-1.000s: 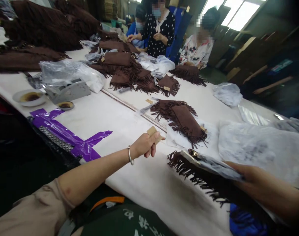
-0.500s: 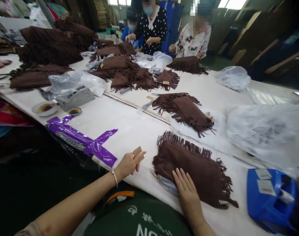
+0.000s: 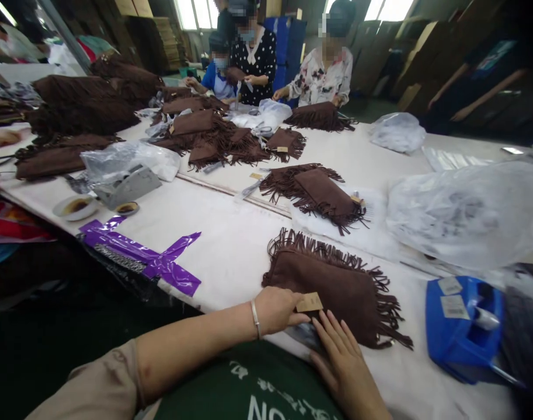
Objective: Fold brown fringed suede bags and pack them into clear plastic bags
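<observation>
A dark brown fringed bag (image 3: 331, 286) lies flat on the white table in front of me, fringe along its far and right sides. My left hand (image 3: 280, 310) is closed on a small tan paper tag (image 3: 309, 302), held over the bag's near edge. Flat on that same edge, fingers stretched out, rests my right hand (image 3: 342, 356), close to the tag. Below the hands a bit of clear plastic shows, partly covered by them.
Beyond lie another fringed bag (image 3: 327, 195) and a heap of brown bags (image 3: 200, 125). To the right are a blue tape dispenser (image 3: 463, 332) and a large plastic bag (image 3: 463, 213). Purple tape (image 3: 161, 262) marks the near edge, by a white dish (image 3: 76, 207). Several people stand across the table.
My left hand has moved right with the tag, from beside the bag to over its near edge. My right hand stays flat on the bag. The view has shifted slightly.
</observation>
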Tool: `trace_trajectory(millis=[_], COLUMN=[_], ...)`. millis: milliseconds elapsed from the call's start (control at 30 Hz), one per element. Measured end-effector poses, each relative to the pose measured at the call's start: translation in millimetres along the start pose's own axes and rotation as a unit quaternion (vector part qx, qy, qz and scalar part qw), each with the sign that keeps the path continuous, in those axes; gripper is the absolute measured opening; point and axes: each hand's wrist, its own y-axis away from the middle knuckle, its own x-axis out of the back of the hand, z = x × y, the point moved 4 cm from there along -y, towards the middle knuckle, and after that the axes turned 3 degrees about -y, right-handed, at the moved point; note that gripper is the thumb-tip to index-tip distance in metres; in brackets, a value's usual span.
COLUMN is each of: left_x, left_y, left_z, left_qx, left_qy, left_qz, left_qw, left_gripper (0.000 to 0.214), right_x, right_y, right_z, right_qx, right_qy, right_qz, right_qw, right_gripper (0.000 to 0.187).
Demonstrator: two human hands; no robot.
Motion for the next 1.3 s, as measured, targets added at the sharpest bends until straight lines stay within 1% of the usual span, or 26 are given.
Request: trace_trajectory(millis=[67,133,167,200,233,267,300,367,467,533,600,667,733,767,833,967,1000,1100,1200,1233,1300], left_x=[10.2,21.7,23.7,22.4,17.8,10.7,1.8,-18.1,-45.2,-57.4,-64.2,-66.4,-65.5,-64.3,-60.7,-46.5,-42.4,-31.2,-26.1,-26.9,-31.7], left_y=[12,27,35,44,54,63,72,85,90,84,76,66,58,54,45,24,18,3,-8,-10,-15], left_z=[-15,-41,-55,-68,-78,-85,-89,-87,-70,-59,-52,-47,-44,-42,-41,-48,-50,-57,-68,-72,-81], left_qx=[0.031,0.106,0.155,0.208,0.258,0.301,0.332,0.356,0.331,0.309,0.290,0.267,0.236,0.218,0.180,0.106,0.089,0.054,0.052,0.064,0.108], left_qy=[0.057,0.124,0.167,0.218,0.275,0.334,0.393,0.501,0.634,0.686,0.712,0.726,0.741,0.754,0.789,0.865,0.878,0.906,0.922,0.924,0.920], left_qz=[0.030,0.054,0.051,0.040,0.024,0.007,-0.009,-0.040,-0.086,-0.109,-0.125,-0.135,-0.141,-0.141,-0.120,-0.015,-0.004,0.006,0.026,0.031,0.044], left_qw=[0.997,0.985,0.972,0.953,0.926,0.893,0.857,0.788,0.694,0.649,0.627,0.619,0.612,0.604,0.576,0.490,0.470,0.419,0.384,0.377,0.375], left_gripper=[0.039,0.041,0.046,0.051,0.056,0.060,0.063,0.068,0.075,0.079,0.080,0.080,0.080,0.080,0.078,0.068,0.067,0.065,0.062,0.060,0.051], right_x=[17,29,31,28,23,16,6,-12,-30,-33,-32,-30,-25,-23,-18,-13,-14,-17,-20,-21,-23], right_y=[9,1,-8,-20,-31,-42,-51,-61,-60,-58,-60,-66,-73,-75,-78,-77,-76,-73,-70,-69,-68], right_z=[-2,-10,-16,-22,-27,-30,-31,-28,-16,-9,-3,0,1,1,-1,-13,-16,-22,-25,-25,-26], right_qx=[-0.024,-0.022,-0.006,0.014,0.030,0.036,0.035,0.026,0.034,0.048,0.071,0.086,0.083,0.077,0.060,0.038,0.035,0.037,0.047,0.049,0.045], right_qy=[-0.013,-0.028,-0.034,-0.036,-0.033,-0.027,-0.018,0.000,0.020,0.038,0.049,0.045,0.031,0.024,0.011,-0.008,-0.009,-0.007,-0.003,-0.001,0.007], right_qz=[0.031,0.058,0.060,0.053,0.045,0.036,0.028,0.012,-0.006,-0.001,0.005,0.008,0.015,0.018,0.025,0.036,0.039,0.043,0.042,0.043,0.044], right_qw=[0.999,0.998,0.998,0.998,0.998,0.998,0.999,1.000,0.999,0.998,0.996,0.995,0.996,0.997,0.998,0.999,0.999,0.998,0.998,0.998,0.998], right_gripper=[0.062,0.062,0.063,0.065,0.067,0.069,0.070,0.069,0.071,0.072,0.070,0.069,0.070,0.070,0.072,0.078,0.078,0.078,0.078,0.078,0.078])
